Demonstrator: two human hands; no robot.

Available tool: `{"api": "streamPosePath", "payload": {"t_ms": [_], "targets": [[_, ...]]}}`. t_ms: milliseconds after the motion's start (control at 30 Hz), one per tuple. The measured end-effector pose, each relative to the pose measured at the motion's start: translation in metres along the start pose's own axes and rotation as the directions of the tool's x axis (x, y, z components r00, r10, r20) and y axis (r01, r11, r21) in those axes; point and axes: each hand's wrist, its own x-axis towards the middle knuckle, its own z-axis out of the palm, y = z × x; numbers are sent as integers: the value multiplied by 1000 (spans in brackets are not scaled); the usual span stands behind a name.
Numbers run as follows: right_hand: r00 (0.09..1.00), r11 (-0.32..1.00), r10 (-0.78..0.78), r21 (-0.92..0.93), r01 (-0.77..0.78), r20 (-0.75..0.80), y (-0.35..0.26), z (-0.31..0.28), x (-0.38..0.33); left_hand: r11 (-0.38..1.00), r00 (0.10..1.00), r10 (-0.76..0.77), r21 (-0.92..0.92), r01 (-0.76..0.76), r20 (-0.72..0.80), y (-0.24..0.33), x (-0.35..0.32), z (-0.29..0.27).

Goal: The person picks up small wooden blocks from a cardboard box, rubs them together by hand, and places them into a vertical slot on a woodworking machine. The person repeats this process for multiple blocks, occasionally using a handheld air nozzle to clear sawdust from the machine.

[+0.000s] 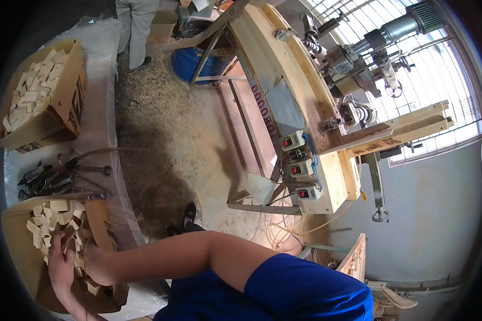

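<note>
Both my hands are in a cardboard box [21, 216] at the lower left, among small pale wooden blocks [59, 206]. My left hand [62, 262] reaches in from the lower edge, its fingers stretched out over the blocks and touching them. My right arm crosses from the right, and my right hand [93, 262] is lowered into the box beside the left one. Its fingers are hidden, so I cannot tell whether it holds a block.
A second cardboard box [64, 112] of similar blocks stands farther up the plastic-covered table [99, 69]. Wrenches and other tools [64, 176] lie between the boxes. On the right is a wooden machine bench [326, 182] with switches; a blue drum [198, 64] and another person's legs [136, 32] are beyond.
</note>
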Motion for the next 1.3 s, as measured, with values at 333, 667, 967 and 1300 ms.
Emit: {"api": "streamPosePath", "payload": {"t_ms": [333,667,967,1300], "targets": [[999,996,-41,74,43,-28,-8,8,-24,987,991,103,-134,-91,81,20,-21,8],[991,984,85,151,-100,101,-61,-12,-81,103,961,158,-964,-245,-227,55,-117,-20],[996,992,76,97,-80,41,-105,-11,-96,-535,921,305,-844,-45,-243,26,-156,-30],[996,976,72,209,-59,-57,-149,-10,-78,-422,967,243,-906,31,-80,-39,-160,-27]]}}
